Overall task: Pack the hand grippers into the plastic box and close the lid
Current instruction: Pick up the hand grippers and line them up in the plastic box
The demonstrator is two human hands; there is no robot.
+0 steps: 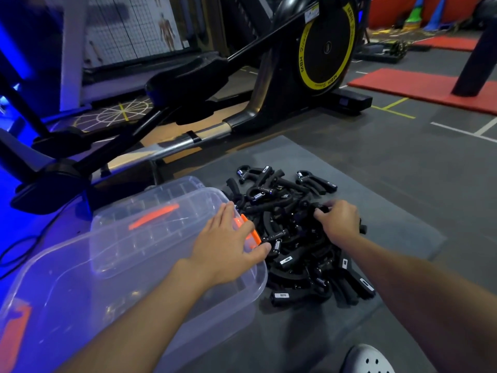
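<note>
Nothing packed yet: grippers (290,254) lie piled beside the open box (80,286). Left hand (228,246) rests flat on its rim; right hand (338,219) grips one.

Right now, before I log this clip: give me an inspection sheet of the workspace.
Surface: grey mat on a gym floor.
Job's things: hand grippers piled on the mat; clear box beside them, open, none plainly inside; lid propped across its far end.
Clutter: nothing seen.
Hands: left hand rests flat on the box's right rim by an orange latch; right hand grips one of the hand grippers in the pile.
Cables: dark cable on the floor, far left.
Surroundings: elliptical trainer behind; red mats to the right; white shoe at the bottom edge.
</note>
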